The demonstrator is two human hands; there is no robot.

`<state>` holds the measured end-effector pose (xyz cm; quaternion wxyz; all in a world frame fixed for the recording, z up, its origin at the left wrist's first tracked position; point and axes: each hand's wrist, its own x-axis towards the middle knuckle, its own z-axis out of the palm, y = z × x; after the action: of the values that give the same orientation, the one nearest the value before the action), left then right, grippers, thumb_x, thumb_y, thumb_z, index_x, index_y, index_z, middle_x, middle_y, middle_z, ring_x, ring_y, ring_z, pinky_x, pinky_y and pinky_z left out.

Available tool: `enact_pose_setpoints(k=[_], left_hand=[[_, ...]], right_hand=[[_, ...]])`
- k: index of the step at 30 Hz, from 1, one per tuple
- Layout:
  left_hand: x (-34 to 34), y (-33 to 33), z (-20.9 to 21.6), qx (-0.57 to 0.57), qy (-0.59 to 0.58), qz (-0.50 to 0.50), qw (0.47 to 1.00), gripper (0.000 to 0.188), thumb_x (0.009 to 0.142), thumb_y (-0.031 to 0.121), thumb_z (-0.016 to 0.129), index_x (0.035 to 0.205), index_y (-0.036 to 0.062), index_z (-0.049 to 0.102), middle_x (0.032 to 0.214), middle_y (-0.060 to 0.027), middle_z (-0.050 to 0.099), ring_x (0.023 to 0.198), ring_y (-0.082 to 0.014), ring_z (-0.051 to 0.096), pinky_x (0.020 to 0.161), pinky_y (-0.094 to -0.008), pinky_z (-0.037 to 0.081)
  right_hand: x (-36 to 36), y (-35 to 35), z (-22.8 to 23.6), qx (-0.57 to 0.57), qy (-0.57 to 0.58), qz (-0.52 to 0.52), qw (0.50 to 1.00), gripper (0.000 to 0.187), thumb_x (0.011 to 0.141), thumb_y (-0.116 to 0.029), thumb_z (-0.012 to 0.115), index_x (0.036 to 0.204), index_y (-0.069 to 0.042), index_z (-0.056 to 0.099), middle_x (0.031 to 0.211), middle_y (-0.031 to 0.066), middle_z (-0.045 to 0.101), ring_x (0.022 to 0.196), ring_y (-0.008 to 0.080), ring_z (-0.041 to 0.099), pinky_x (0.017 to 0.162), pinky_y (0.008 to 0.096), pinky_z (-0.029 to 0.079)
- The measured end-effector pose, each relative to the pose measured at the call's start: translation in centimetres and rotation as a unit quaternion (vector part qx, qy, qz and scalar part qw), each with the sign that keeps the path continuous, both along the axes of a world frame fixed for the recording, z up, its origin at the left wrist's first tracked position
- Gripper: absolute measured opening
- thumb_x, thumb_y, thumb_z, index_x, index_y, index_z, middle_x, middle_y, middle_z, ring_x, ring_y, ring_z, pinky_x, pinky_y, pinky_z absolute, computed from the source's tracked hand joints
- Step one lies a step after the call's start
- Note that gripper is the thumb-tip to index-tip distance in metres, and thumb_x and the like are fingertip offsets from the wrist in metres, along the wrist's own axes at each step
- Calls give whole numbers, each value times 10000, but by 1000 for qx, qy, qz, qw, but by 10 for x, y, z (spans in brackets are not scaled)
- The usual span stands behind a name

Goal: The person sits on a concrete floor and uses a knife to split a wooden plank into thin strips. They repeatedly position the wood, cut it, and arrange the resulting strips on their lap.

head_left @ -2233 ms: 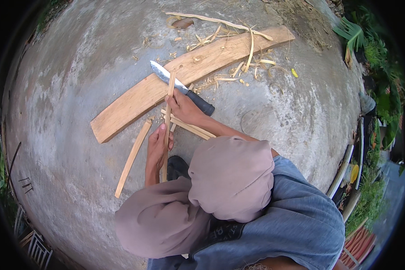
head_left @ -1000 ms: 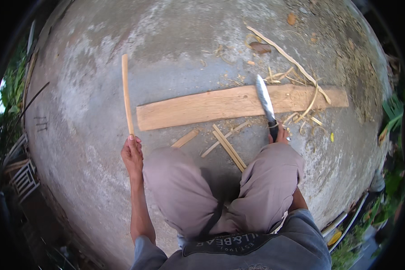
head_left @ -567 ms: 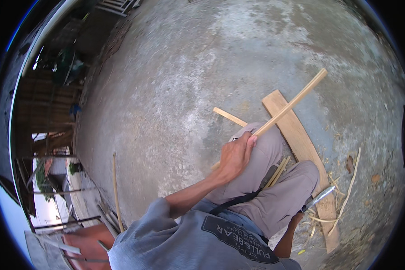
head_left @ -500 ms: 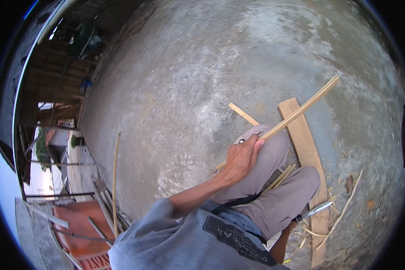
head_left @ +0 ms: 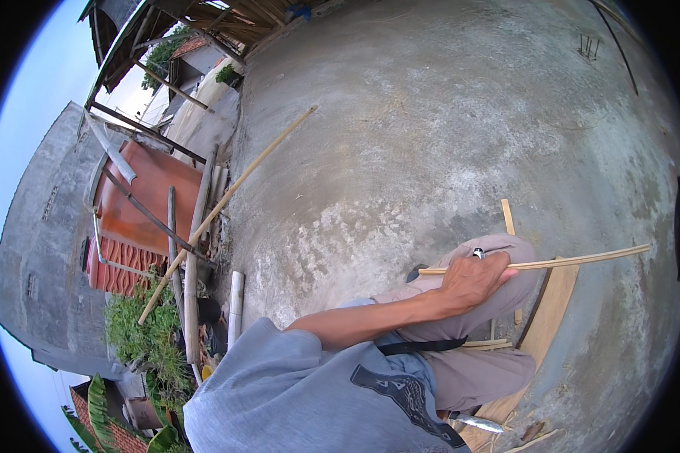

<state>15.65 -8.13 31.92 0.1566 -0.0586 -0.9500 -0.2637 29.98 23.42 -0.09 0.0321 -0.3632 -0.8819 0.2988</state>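
Observation:
My left hand (head_left: 472,283) is closed around a slim bundle of pale split-bamboo strips (head_left: 582,263), held crosswise above my raised knee. The bundle's long end reaches out to the right over a flat wooden board (head_left: 555,298); a short end shows behind my fingers. Low beside my other leg, a knife (head_left: 480,424) points its blade to the right over the board. My right hand is at its handle, almost wholly hidden by my shirt and trousers. More cut strips (head_left: 487,345) lie between my legs, and another strip (head_left: 508,217) sticks out beyond my knee.
Shavings and a brown scrap (head_left: 533,431) lie by the board on the concrete floor (head_left: 400,151). A long bamboo pole (head_left: 261,157) slants across the left side. Behind it are stacked poles (head_left: 193,309), a grey pipe (head_left: 236,306), an orange sheet (head_left: 155,196) and green plants (head_left: 147,325).
My view has swung left, showing more of the yard there. The strips in my left hand have tipped from slanting upward to nearly level. The knife stays low by the board.

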Motion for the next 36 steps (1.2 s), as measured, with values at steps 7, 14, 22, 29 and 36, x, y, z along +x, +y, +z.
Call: enact_pose_setpoints(k=[7,14,22,29,36], left_hand=[[-8,-5,5,-19,20,-1,1000,387,997,417,612,841,74,523,712,-142,633,596,-356,623,531,-461,462],[-1,-12,12,32,84,4,996,367,982,357,662,800,68,527,727,-147,611,609,-370,594,532,-458,441],[7,-12,16,49,98,1,994,328,991,321,656,821,64,542,719,-147,608,611,-374,588,541,-467,434],[11,0,18,36,57,12,998,345,1019,333,606,828,58,528,708,-152,615,612,-382,598,545,-478,441],[-23,-18,-21,-1,10,16,1000,402,1049,403,535,832,65,541,728,-154,637,617,-380,617,540,-483,456]], right_hand=[[-16,2,10,1,-4,33,999,524,1054,-443,472,1298,4,594,1087,208,642,966,340,666,768,482,525],[-23,9,13,10,-8,65,998,534,1055,-455,468,1282,9,607,1085,210,654,961,340,672,764,483,529],[-20,24,16,19,-6,65,998,548,1057,-469,464,1263,13,621,1083,212,666,955,340,679,760,484,532],[-8,37,14,34,-18,60,997,561,1058,-481,460,1247,18,633,1081,214,678,949,339,685,756,485,536],[1,43,14,68,-49,40,996,575,1060,-493,456,1231,22,646,1079,215,689,944,339,691,753,486,539]])
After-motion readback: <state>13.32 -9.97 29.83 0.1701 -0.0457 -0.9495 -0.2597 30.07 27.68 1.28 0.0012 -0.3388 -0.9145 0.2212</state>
